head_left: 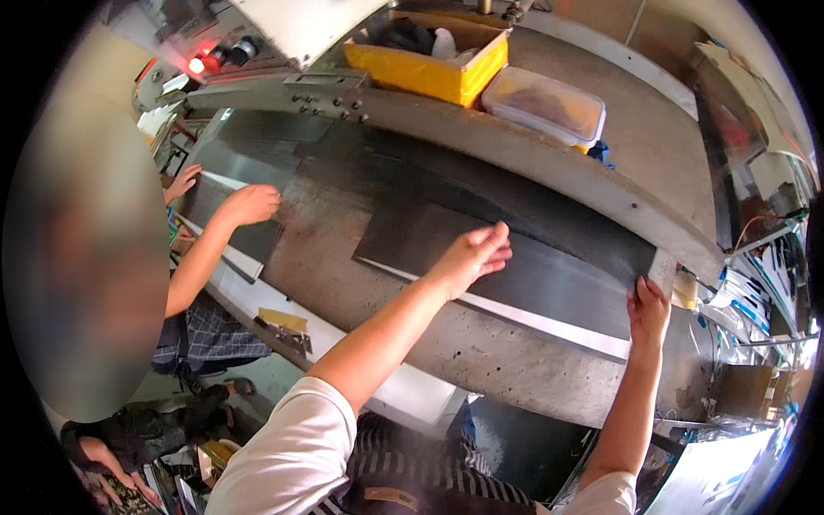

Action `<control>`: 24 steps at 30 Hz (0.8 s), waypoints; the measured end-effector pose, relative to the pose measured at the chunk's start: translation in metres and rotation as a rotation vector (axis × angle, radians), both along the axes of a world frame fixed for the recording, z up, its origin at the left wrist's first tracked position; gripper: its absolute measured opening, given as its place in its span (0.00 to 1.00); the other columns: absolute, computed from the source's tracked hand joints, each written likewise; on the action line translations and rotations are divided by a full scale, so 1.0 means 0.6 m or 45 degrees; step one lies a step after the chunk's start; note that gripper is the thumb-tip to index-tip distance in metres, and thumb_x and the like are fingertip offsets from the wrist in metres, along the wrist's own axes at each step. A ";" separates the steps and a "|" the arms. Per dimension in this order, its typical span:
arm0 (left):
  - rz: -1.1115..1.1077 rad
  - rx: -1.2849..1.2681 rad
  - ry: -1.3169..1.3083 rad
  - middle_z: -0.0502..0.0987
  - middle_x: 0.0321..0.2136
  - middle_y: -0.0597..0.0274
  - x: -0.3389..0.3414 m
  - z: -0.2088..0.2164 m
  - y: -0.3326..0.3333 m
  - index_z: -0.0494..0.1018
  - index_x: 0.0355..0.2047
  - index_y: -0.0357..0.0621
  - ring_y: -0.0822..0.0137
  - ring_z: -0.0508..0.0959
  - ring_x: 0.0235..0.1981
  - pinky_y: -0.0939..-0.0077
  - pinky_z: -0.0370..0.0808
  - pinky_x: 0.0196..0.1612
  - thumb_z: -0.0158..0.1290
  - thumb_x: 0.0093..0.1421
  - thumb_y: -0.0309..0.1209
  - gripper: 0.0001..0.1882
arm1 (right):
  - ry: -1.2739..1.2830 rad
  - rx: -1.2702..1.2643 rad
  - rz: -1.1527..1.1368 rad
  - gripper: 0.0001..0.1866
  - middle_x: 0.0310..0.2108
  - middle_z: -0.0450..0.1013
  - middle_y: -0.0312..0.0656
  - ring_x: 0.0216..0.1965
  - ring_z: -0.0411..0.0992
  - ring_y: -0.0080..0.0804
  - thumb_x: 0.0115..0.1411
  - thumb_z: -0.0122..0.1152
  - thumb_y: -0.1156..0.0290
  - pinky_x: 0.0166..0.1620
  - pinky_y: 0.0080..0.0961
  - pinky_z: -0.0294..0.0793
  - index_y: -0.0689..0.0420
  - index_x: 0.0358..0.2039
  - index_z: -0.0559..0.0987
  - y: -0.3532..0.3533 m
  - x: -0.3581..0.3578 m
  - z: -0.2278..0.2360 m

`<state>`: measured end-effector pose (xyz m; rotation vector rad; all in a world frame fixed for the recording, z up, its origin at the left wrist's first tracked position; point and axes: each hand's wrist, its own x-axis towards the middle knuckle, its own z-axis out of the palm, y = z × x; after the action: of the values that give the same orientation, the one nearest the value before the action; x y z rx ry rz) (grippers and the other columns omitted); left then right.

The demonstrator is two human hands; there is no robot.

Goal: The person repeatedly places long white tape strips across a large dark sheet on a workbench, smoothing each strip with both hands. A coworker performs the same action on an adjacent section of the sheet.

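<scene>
A long dark grey sheet (549, 275) with a white strip along its near edge lies across the worn grey machine table (481, 360). Above the sheet's middle, my left hand (472, 260) is closed with its fingers curled. Whether anything is inside it is hidden. At the sheet's far right corner, my right hand (650, 311) pinches the edge between thumb and fingers. Behind the sheet, a dark, smooth surface runs beneath the long machine beam (446, 116).
On the left a co-worker's hands (251, 206) are over another dark sheet (249, 142). A yellow box (421, 73) and a clear plastic tub (545, 103) stand on the ledge behind the beam. Sheets and papers crowd a rack (755, 292) at right.
</scene>
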<state>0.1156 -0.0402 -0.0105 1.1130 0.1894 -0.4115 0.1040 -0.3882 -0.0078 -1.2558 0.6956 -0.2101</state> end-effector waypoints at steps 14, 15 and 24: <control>1.080 0.851 -0.286 0.68 0.51 0.53 -0.270 -0.088 0.261 0.58 0.57 0.34 0.62 0.69 0.51 0.67 0.66 0.56 0.68 0.47 0.24 0.40 | -0.022 -0.446 0.202 0.07 0.30 0.75 0.32 0.31 0.69 0.19 0.58 0.62 0.75 0.37 0.18 0.68 0.62 0.37 0.78 0.012 -0.344 -0.134; 1.087 0.993 -0.340 0.66 0.52 0.51 -0.273 -0.094 0.260 0.56 0.58 0.33 0.61 0.68 0.51 0.66 0.66 0.56 0.68 0.46 0.26 0.42 | 0.052 -0.716 0.210 0.09 0.29 0.75 0.33 0.30 0.69 0.20 0.58 0.63 0.74 0.36 0.19 0.68 0.62 0.38 0.78 0.020 -0.342 -0.129; 0.919 2.115 -0.559 0.56 0.59 0.42 -0.330 -0.100 0.253 0.56 0.60 0.33 0.46 0.59 0.60 0.52 0.55 0.62 0.59 0.56 0.39 0.37 | -0.027 -1.380 0.056 0.16 0.36 0.70 0.40 0.36 0.68 0.31 0.57 0.61 0.75 0.40 0.30 0.69 0.58 0.46 0.74 0.070 -0.302 -0.075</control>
<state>-0.0823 0.1113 -0.0705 2.5557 0.5562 0.8517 -0.0774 -0.3464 -0.0528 -2.2885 0.5265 -0.6122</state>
